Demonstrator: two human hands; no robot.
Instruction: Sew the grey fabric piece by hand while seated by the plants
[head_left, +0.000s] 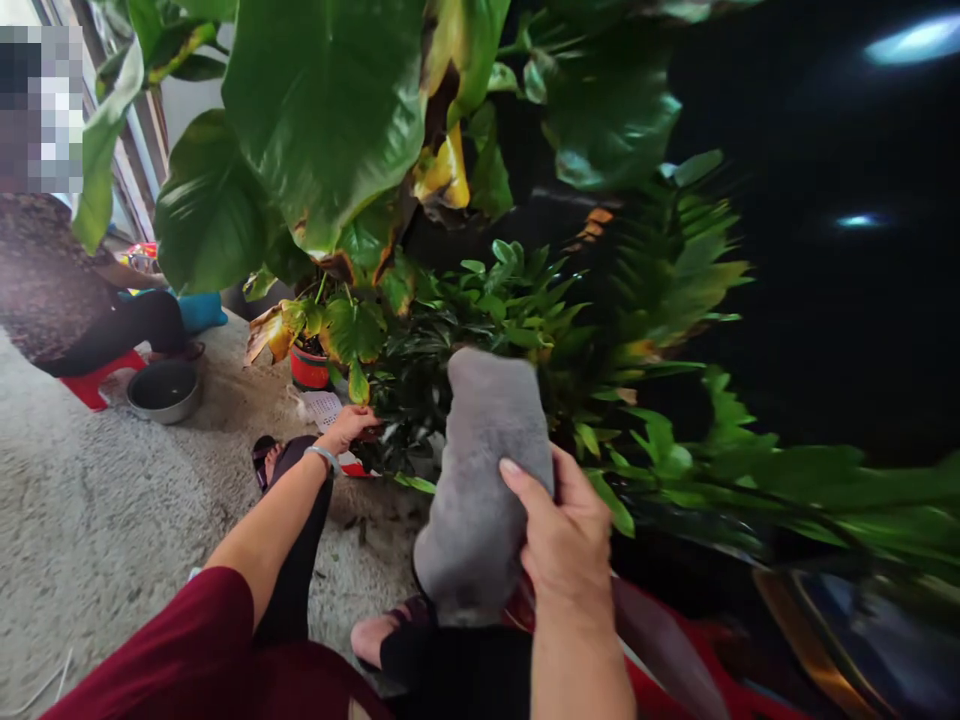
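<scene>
A soft grey cloth (487, 470) hangs over the floor in front of me, with my right hand (570, 520) closed on its right edge, thumb on top. To the left, my left hand (351, 427), a band on its wrist, reaches into a low plant with dark glossy leaves (409, 420). Its fingers are pinched together on a leaf at the plant's left side; the fingertips are partly lost among the foliage. Just behind that hand lies a white perforated piece (322, 408).
Large broad leaves (330, 120) overhang from above, some yellowed. A red pot (310, 368) stands behind my left hand. At left a person (60, 280) sits on a red stool (101, 380) beside a grey basin (163, 392). Leafy stems (675, 440) spread to the right.
</scene>
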